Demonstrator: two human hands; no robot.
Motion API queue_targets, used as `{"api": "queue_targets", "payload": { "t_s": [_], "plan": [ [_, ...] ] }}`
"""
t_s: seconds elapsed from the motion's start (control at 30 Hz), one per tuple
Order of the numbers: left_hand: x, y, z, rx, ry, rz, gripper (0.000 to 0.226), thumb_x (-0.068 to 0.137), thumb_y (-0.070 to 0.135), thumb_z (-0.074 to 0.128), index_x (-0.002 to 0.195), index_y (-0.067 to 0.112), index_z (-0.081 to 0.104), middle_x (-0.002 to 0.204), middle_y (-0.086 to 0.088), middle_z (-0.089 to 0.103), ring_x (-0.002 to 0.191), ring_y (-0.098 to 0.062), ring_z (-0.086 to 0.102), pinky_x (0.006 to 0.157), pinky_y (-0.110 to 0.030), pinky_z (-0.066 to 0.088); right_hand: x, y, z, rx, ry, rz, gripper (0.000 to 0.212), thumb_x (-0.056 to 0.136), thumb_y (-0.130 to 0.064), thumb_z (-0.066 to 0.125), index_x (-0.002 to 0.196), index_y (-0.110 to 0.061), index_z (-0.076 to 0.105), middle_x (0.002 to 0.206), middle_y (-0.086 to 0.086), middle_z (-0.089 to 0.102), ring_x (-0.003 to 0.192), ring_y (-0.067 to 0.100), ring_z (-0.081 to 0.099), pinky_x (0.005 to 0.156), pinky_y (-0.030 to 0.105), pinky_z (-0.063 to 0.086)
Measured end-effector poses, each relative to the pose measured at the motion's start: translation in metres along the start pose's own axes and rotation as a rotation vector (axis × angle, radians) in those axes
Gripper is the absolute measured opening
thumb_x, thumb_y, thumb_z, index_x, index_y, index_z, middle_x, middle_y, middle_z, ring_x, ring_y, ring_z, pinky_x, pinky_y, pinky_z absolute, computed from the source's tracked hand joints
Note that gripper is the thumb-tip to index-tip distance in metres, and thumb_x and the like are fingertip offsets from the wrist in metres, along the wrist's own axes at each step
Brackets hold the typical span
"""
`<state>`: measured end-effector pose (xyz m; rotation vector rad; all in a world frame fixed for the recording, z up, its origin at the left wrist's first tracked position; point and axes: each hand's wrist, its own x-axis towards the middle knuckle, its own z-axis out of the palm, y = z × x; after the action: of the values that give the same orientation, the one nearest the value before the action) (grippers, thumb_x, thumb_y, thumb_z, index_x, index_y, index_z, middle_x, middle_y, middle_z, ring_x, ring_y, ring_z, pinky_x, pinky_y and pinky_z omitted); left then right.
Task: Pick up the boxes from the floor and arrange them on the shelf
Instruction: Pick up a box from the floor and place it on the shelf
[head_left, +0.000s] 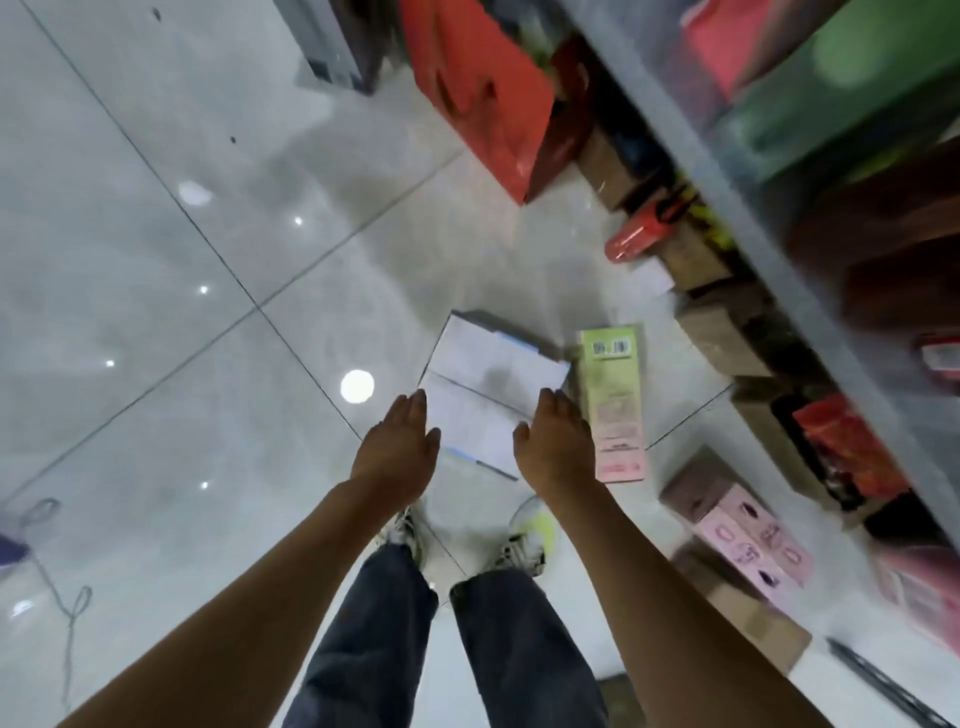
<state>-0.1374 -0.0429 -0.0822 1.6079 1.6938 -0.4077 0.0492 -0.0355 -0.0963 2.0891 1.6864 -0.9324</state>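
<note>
Two white boxes (488, 379) lie side by side on the tiled floor in front of my feet. A tall green and pink box (615, 400) lies flat just right of them. My left hand (400, 447) hovers over the white boxes' near left corner, fingers straight and together, holding nothing. My right hand (558, 441) hangs over their near right edge, also with straight fingers. Whether either hand touches the boxes I cannot tell. The grey metal shelf (727, 171) runs diagonally along the right, blurred.
Pink boxes (753, 535) and brown cartons (722, 332) sit on the floor under the shelf. A big red box (478, 88) stands at the top centre. A red canister (639, 234) lies beside the cartons. A cord (72, 608) trails at the left.
</note>
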Motion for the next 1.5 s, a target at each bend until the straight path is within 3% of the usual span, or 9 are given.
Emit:
{"api": "queue_targets", "payload": {
  "t_s": [0.13, 0.4, 0.73, 0.83, 0.9, 1.0, 1.1, 1.33, 1.5],
  "plan": [
    [0.052, -0.028, 0.060, -0.002, -0.067, -0.020, 0.058, 0.102, 0.029, 0.034, 0.152, 0.008, 0.013, 0.158, -0.010, 0.020, 0.144, -0.025, 0.025, 0.111, -0.036, 0.029, 0.041, 0.013, 0.068, 0.048, -0.072, 0.075, 0.044, 0.095, -0.026, 0.046, 0.132, -0.003, 0.039, 0.134, 0.015, 0.046, 0.123, 0.032, 0.045, 0.097, 0.038, 0.038],
    [0.155, -0.061, 0.130, 0.227, -0.088, 0.099, 0.060, 0.100, 0.025, 0.038, 0.150, 0.004, 0.015, 0.158, -0.012, 0.019, 0.145, -0.026, 0.018, 0.109, -0.041, 0.032, 0.104, 0.050, 0.149, 0.142, -0.143, 0.199, 0.044, 0.094, -0.022, 0.046, 0.131, -0.001, 0.037, 0.131, 0.019, 0.049, 0.120, 0.036, 0.047, 0.093, 0.038, 0.041],
    [0.212, -0.051, 0.183, -0.230, 0.088, -0.283, 0.076, 0.088, 0.014, 0.052, 0.150, 0.002, 0.010, 0.154, -0.016, 0.021, 0.139, -0.035, 0.027, 0.111, -0.047, 0.031, 0.151, 0.072, 0.200, 0.423, -0.305, 0.381, 0.096, 0.087, -0.025, 0.057, 0.152, -0.005, -0.011, 0.152, 0.014, 0.030, 0.135, 0.034, 0.038, 0.108, 0.044, 0.039],
    [0.225, -0.054, 0.181, -0.260, 0.055, -0.340, 0.076, 0.087, 0.016, 0.053, 0.149, 0.004, 0.011, 0.149, -0.018, 0.031, 0.135, -0.036, 0.034, 0.109, -0.046, 0.034, 0.159, 0.072, 0.202, 0.724, -0.222, 0.521, 0.090, 0.080, -0.019, 0.066, 0.150, -0.010, 0.012, 0.141, 0.011, 0.045, 0.122, 0.032, 0.050, 0.101, 0.042, 0.046],
    [0.235, -0.060, 0.175, -0.269, 0.021, -0.378, 0.065, 0.085, 0.012, 0.053, 0.142, 0.003, 0.023, 0.135, -0.022, 0.045, 0.124, -0.040, 0.045, 0.101, -0.045, 0.039, 0.164, 0.071, 0.198, 1.006, -0.167, 0.664, 0.077, 0.076, -0.015, 0.072, 0.141, -0.008, 0.031, 0.128, 0.006, 0.053, 0.110, 0.028, 0.055, 0.094, 0.037, 0.048],
    [0.242, -0.065, 0.163, -0.284, -0.011, -0.412, 0.050, 0.085, 0.010, 0.051, 0.133, 0.004, 0.036, 0.124, -0.022, 0.055, 0.115, -0.039, 0.052, 0.093, -0.038, 0.042, 0.167, 0.069, 0.194, 1.209, -0.139, 0.739, 0.073, 0.069, -0.015, 0.078, 0.132, -0.008, 0.042, 0.122, 0.006, 0.058, 0.102, 0.026, 0.059, 0.083, 0.032, 0.050],
    [0.222, -0.071, 0.151, -0.275, -0.035, -0.412, 0.044, 0.086, 0.011, 0.050, 0.129, 0.004, 0.041, 0.121, -0.018, 0.056, 0.112, -0.037, 0.053, 0.091, -0.036, 0.042, 0.156, 0.062, 0.188, 1.243, -0.130, 0.712, 0.074, 0.069, -0.018, 0.077, 0.133, -0.012, 0.041, 0.118, 0.003, 0.057, 0.096, 0.023, 0.057, 0.072, 0.030, 0.046],
    [0.135, -0.080, 0.120, -0.369, -0.026, -0.508, 0.040, 0.079, 0.010, 0.054, 0.118, 0.005, 0.046, 0.108, -0.017, 0.058, 0.096, -0.034, 0.056, 0.078, -0.035, 0.048, 0.093, 0.035, 0.149, 1.213, -0.149, 0.662, 0.090, 0.053, -0.030, 0.076, 0.135, -0.014, 0.044, 0.125, 0.003, 0.059, 0.110, 0.027, 0.058, 0.095, 0.041, 0.050],
    [0.087, -0.059, 0.039, -0.388, -0.026, -0.412, 0.031, 0.080, 0.022, 0.058, 0.104, 0.002, 0.056, 0.096, -0.015, 0.061, 0.097, -0.034, 0.057, 0.070, -0.030, 0.040, 0.053, 0.025, 0.061, 1.248, -0.111, 0.653, 0.093, 0.049, -0.040, 0.076, 0.134, -0.012, 0.050, 0.123, 0.004, 0.058, 0.103, 0.024, 0.057, 0.079, 0.032, 0.047]
  ]
}}
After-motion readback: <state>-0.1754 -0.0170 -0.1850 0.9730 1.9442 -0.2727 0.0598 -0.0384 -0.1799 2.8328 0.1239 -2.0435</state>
